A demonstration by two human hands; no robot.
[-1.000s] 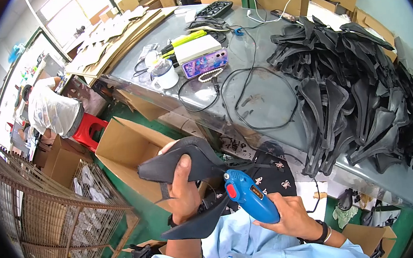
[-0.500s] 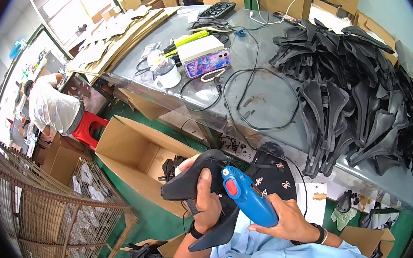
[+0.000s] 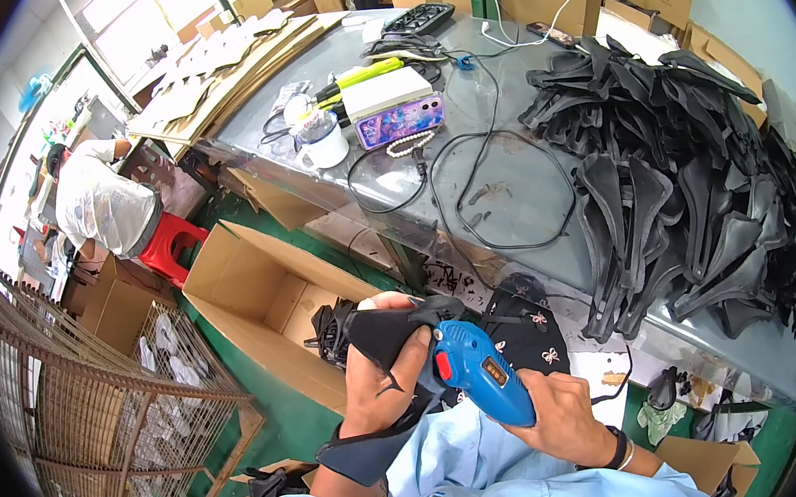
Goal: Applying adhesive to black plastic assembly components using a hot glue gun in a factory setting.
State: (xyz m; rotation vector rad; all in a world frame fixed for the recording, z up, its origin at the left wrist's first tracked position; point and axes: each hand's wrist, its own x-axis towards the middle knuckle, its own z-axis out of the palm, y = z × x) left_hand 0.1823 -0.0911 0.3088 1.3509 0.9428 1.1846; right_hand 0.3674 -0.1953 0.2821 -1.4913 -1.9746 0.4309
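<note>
My left hand (image 3: 387, 379) is closed round a black, saddle-shaped cover (image 3: 383, 336), thumb on top. A long black flap (image 3: 365, 455) of similar material hangs below that wrist. My right hand (image 3: 560, 415) grips the handle of a blue cordless power tool (image 3: 482, 370) with a red button. The tool's head is up against the right side of the cover, near my left thumb; its working tip is hidden there. Both hands are above my lap, over dark fabric with a bow pattern (image 3: 536, 336).
A grey table (image 3: 506, 180) bears a pile of black saddle-shaped pieces (image 3: 657, 156), a looped cable, a white mug (image 3: 322, 141) and a purple-cased phone (image 3: 400, 124). An open cardboard box (image 3: 259, 300) and a rusty wire cage (image 3: 117, 419) stand left. A person sits on a red stool (image 3: 173, 249).
My left hand has turned the black cover so it points more upward, and the flap has swung left. My right hand and the blue tool have shifted slightly right, tool head lower.
</note>
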